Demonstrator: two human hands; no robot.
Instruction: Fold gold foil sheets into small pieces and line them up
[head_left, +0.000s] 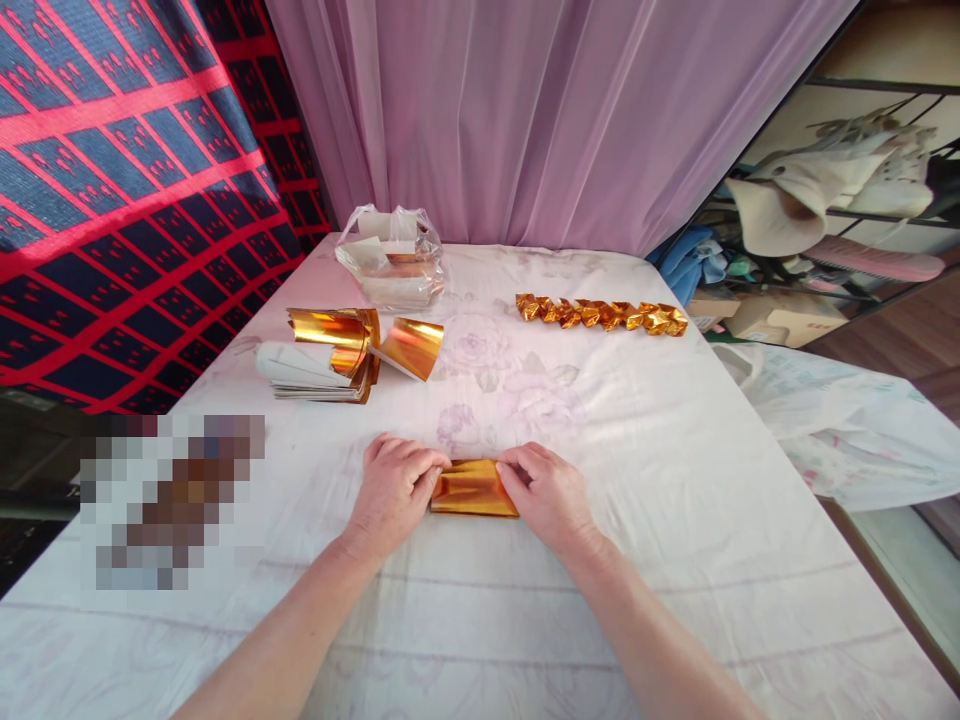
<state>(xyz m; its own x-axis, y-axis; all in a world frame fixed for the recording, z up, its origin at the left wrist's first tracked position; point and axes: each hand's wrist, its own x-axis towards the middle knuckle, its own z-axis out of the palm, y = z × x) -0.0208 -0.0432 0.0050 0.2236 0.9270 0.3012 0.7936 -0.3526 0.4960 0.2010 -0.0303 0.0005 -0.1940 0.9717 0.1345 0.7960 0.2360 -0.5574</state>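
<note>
A sheet of shiny gold foil paper lies folded into a flat oblong on the table in front of me. My left hand pinches its upper left corner, and my right hand pinches the upper right one. Farther back on the left is a stack of gold foil paper, curled, with white backs showing. One loose curled sheet leans out at its right side. At the back right, several folded gold paper pieces stand in a row.
A clear plastic bag with more paper sits at the back left. A pale flowered cloth covers the table. Behind it hangs a purple curtain; shelves with a white hat stand at right. A patch on the left is blurred out.
</note>
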